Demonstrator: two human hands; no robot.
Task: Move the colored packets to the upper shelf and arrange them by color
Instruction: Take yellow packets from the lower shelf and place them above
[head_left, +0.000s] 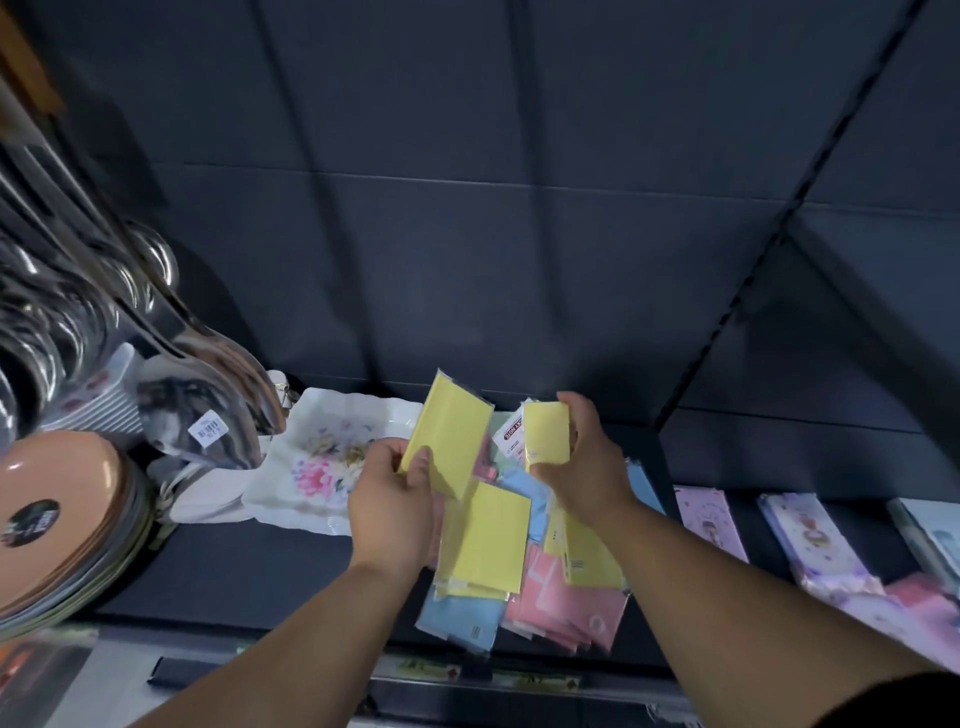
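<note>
Faintly legible: "NOTE" on white label (511, 435). Over packet pile (561, 592), left hand (392, 493) pinches large yellow packet (451, 431); right hand (589, 467) grips small yellow packet (546, 434).

The left forearm (291, 639) and the right forearm (727, 587) are bare and converge upward toward the centre. The left hand (392, 499) shows its back to the camera. Its thumb presses the near face of a yellow packet (447, 436), and the curled fingers (383, 451) lie behind the packet's lower corner. The right hand (589, 467) stands near it, wrist straight, with its fingers curled round the right edge of a smaller yellow packet (548, 434). The hands do not touch.
</note>
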